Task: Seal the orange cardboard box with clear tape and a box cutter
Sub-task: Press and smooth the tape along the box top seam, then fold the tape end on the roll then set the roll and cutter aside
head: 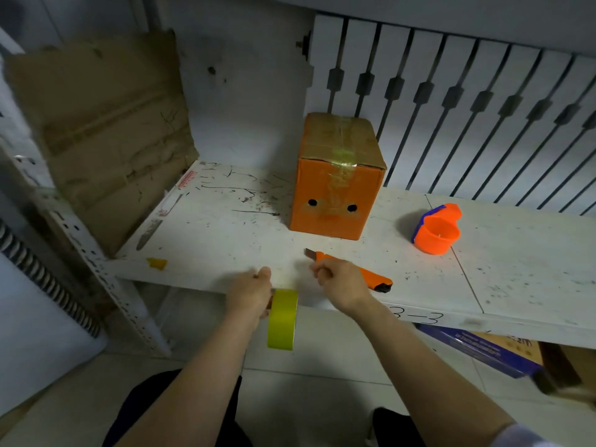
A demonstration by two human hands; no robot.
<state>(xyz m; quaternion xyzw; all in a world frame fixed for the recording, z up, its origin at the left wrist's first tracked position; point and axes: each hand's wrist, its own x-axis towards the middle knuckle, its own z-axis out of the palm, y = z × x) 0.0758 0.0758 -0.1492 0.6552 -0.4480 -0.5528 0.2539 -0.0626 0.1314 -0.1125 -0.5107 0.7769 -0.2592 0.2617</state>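
The orange cardboard box (333, 191) stands upright on the white shelf (516, 269), its brown top flaps shut with a strip of clear tape running over the top and down the front. My left hand (250, 293) grips a yellowish tape roll (283, 318) at the shelf's front edge. My right hand (340, 282) is pinched shut just right of the roll, apparently on the free end of the tape. An orange box cutter (371, 275) lies on the shelf behind that hand, its blade pointing left.
An orange and blue tape dispenser (437, 230) sits on the shelf right of the box. A yellow tape scrap (157, 262) is stuck near the front left corner. A cardboard sheet (96, 124) leans at the left. A blue carton (483, 350) lies below the shelf.
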